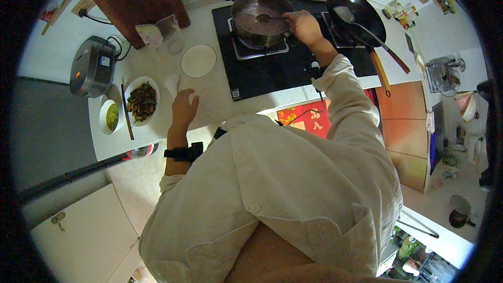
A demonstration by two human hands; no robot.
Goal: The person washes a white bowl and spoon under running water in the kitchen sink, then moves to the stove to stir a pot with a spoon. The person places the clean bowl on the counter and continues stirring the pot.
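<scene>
My right hand (pixel 304 27) grips the dark handle of a ladle (pixel 264 18) whose round end sits inside a metal pan (pixel 257 38). That pan rests on the left burner of a black gas cooktop (pixel 267 74); what lies in it is unclear. Over the counter, my left hand (pixel 184 107) is held with its fingers apart and nothing in it. Just beyond its fingertips is a white spoon (pixel 171 82). A round white dish (pixel 199 61) lies between that spoon and the cooktop. To the left stands a plate of cooked food (pixel 142 102) with leafy greens.
A black wok (pixel 363 4) with a steel spatula (pixel 379 39) sits on the right burner. Left on the counter are chopsticks (pixel 127 110), a bowl of green food (pixel 112 117) and a rice cooker (pixel 92 67). A brown board (pixel 137 0) leans at the wall.
</scene>
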